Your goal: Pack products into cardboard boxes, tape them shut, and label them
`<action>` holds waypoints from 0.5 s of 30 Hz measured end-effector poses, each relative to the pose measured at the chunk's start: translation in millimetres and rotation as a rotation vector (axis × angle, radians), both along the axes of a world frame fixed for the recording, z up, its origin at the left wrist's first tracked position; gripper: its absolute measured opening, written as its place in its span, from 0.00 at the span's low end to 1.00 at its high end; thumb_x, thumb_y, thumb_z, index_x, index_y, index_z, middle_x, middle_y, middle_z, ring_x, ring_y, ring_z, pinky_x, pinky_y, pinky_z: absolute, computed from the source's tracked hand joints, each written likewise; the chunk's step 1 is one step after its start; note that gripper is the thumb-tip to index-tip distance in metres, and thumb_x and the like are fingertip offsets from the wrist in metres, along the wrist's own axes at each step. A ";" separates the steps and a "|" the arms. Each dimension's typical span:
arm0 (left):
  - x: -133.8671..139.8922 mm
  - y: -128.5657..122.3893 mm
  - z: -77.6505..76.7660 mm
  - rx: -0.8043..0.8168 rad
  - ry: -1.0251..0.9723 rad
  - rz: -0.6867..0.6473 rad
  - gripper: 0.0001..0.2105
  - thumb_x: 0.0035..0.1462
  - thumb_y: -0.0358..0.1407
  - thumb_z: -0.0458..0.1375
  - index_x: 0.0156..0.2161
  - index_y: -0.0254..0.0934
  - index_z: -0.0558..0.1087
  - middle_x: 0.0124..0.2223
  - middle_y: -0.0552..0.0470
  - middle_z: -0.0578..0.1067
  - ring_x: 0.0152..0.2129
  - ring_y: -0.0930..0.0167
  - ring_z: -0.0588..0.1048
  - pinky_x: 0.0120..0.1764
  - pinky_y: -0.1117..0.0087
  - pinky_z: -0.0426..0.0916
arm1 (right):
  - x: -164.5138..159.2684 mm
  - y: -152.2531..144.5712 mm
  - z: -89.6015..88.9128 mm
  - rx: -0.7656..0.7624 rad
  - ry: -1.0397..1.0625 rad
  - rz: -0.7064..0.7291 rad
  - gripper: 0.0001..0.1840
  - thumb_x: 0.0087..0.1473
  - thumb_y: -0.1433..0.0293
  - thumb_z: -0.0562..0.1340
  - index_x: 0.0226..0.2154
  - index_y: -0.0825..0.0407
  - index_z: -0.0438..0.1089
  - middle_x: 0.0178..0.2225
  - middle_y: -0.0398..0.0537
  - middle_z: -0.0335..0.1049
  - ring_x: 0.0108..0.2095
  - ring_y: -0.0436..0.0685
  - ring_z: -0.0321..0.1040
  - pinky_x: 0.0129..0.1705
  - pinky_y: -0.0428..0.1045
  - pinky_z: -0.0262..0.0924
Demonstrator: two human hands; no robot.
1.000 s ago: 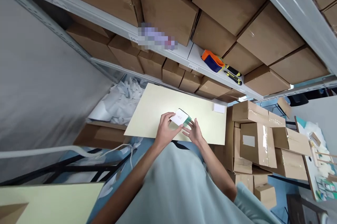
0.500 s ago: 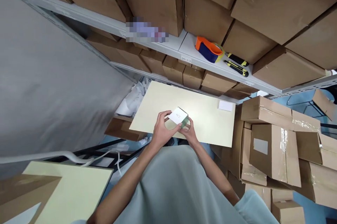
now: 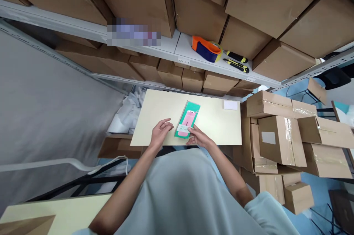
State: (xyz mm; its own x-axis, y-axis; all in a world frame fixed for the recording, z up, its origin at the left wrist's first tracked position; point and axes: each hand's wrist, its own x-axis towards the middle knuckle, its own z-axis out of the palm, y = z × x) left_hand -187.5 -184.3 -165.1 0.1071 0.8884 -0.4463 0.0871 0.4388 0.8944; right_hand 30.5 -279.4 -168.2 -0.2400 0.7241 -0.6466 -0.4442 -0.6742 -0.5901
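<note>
A slim green product box (image 3: pixel 188 119) with a pink item pictured on its front is tilted over the pale yellow table (image 3: pixel 215 128). At its lower right corner, my right hand (image 3: pixel 198 136) grips it with the thumb on the front face and the other fingers curled beside or behind the edge. To the left of the box, my left hand (image 3: pixel 162 132) is off it, its fingers loosely bent and holding nothing. Near the table's far right corner lies a small white box or stack of cards (image 3: pixel 230 105).
Above the table, a shelf (image 3: pixel 163 43) bears large cartons (image 3: pixel 199 10), a tape dispenser (image 3: pixel 207 49) and two utility knives (image 3: pixel 236 62). Cardboard boxes (image 3: pixel 276 139) are piled on the right. White crumpled material (image 3: pixel 125 113) lies left, with a white cable (image 3: pixel 63 162) nearer me.
The box has turned from its white end to its green-and-pink front. My left hand has let go and moved left, while my right hand stays on it. The view has shifted.
</note>
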 end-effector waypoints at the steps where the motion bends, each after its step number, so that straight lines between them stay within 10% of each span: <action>1: -3.6 0.4 0.3 -0.009 -0.016 -0.034 0.34 0.44 0.56 0.74 0.52 0.38 0.78 0.36 0.51 0.81 0.40 0.60 0.83 0.58 0.49 0.78 | -3.1 3.1 2.3 -0.007 0.003 0.021 0.48 0.53 0.38 0.77 0.63 0.45 0.62 0.36 0.41 0.80 0.24 0.54 0.81 0.36 0.51 0.82; 8: -29.3 15.8 12.0 -0.155 -0.164 -0.235 0.37 0.42 0.59 0.77 0.53 0.38 0.82 0.49 0.42 0.86 0.54 0.53 0.83 0.60 0.52 0.77 | -34.8 23.0 20.8 -0.099 -0.054 0.122 0.40 0.60 0.37 0.73 0.58 0.47 0.64 0.31 0.41 0.79 0.22 0.54 0.79 0.32 0.49 0.80; 15: -59.8 46.2 3.5 -0.130 -0.085 -0.194 0.34 0.34 0.53 0.79 0.46 0.38 0.81 0.42 0.43 0.87 0.46 0.52 0.85 0.51 0.53 0.80 | -61.5 49.5 37.0 -0.029 -0.427 0.119 0.56 0.55 0.40 0.77 0.74 0.47 0.61 0.35 0.45 0.79 0.29 0.58 0.81 0.34 0.50 0.79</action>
State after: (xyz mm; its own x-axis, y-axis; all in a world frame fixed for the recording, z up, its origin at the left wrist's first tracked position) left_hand -247.3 -138.1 -161.7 0.3122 0.7831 -0.5379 0.1073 0.5335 0.8390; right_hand -31.0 -229.9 -131.2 -0.0280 0.6875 -0.7256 -0.0828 -0.7250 -0.6837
